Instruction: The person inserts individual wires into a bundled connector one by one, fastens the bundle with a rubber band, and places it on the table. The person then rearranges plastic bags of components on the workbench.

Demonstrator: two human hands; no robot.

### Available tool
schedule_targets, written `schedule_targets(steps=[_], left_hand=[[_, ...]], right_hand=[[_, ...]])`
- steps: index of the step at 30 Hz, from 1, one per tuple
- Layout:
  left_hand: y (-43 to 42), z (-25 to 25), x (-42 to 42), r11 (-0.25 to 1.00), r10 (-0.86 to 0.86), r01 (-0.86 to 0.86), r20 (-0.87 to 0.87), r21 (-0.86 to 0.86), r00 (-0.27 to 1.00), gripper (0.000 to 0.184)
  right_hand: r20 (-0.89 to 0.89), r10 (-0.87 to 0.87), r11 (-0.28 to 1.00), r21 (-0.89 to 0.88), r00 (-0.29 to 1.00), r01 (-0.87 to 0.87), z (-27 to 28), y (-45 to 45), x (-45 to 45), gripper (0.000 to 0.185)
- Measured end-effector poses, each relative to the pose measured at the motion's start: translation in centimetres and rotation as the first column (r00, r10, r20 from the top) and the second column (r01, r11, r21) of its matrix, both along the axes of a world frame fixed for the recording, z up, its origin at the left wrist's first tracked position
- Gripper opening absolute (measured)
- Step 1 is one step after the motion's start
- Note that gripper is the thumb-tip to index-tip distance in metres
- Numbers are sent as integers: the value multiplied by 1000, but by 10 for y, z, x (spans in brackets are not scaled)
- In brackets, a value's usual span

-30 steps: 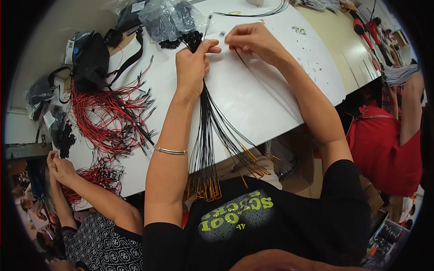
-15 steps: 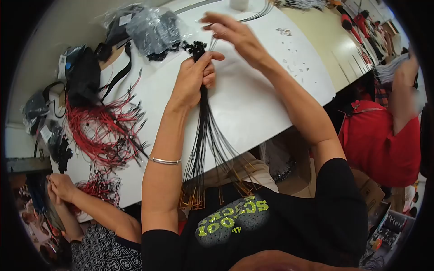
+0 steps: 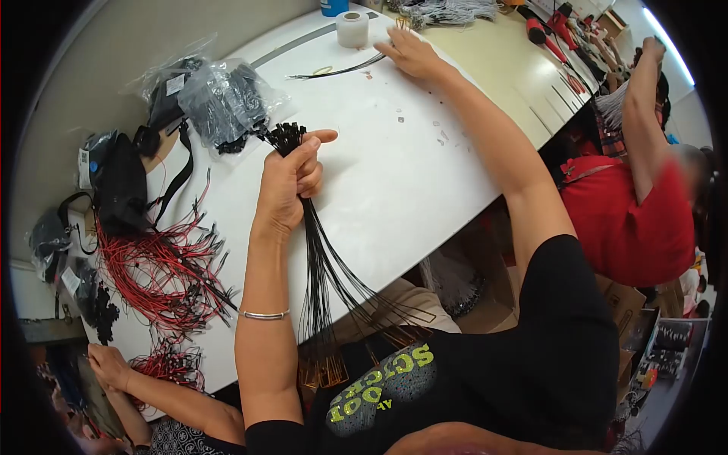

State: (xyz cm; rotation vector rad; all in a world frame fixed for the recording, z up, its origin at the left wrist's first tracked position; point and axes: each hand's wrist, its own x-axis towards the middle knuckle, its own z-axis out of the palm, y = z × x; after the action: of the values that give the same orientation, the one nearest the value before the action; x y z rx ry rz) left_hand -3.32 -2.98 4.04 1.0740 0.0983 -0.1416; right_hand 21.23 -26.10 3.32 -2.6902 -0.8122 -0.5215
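My left hand (image 3: 292, 178) is closed round a bundle of thin black cables (image 3: 312, 235). Their small black connectors (image 3: 284, 136) stick out above the fist, and the index finger points to the right. Below it the cables fan down past the table edge to amber, loop-shaped ends (image 3: 324, 371) in front of the black shirt. Stretched to the far side of the table, my right hand (image 3: 413, 57) has its fingers extended at a few loose black cables (image 3: 341, 72). Whether the fingertips touch these cables is unclear.
A white roll (image 3: 353, 30) stands beside the loose cables. To the left lie plastic-bagged black parts (image 3: 227, 98), a black bag (image 3: 121, 182) and red-black wires (image 3: 163, 280). Small clear scraps (image 3: 442, 136) dot the white table (image 3: 409, 205). Co-workers sit at left (image 3: 182, 398) and right (image 3: 629, 220).
My right hand has moved from beside the bundle's connectors to the loose cables at the far side. The left hand still grips the bundle. The view has shifted, showing more of the table's far side.
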Motion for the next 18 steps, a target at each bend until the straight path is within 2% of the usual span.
schedule_targets(steps=[2,7,10,12,13,15,17,18], left_hand=[[0,-2,0,1000,15,-15,-20,8,1000,25],[-2,-1,2,998,6,-4,-33,63,999,22],[-4,1,1,998,22,-20,-37,52,999,22],[-4,1,0,998,49,-47,-40,42,998,22],[-4,1,-1,998,46,-44,-38,39,998,22],[-6,0,-1,998,50,-49,-32,39,998,21],[-6,1,-1,997,54,-53,-27,48,998,21],[-5,1,-1,997,55,-53,-27,50,998,21]], right_hand=[[-76,-128,973,-203,989,110,-26,-13,10,60],[25,-167,963,-212,986,168,-23,-3,-71,61],[-75,-132,982,-145,988,121,1,-5,-90,56],[170,-35,983,185,985,3,3,-27,-50,50],[172,-37,983,182,984,5,7,-35,-38,50],[-151,-102,931,334,983,148,16,-50,-17,43],[-466,-101,841,432,879,326,21,-60,-5,36],[-466,-100,840,434,879,325,21,-63,-3,36]])
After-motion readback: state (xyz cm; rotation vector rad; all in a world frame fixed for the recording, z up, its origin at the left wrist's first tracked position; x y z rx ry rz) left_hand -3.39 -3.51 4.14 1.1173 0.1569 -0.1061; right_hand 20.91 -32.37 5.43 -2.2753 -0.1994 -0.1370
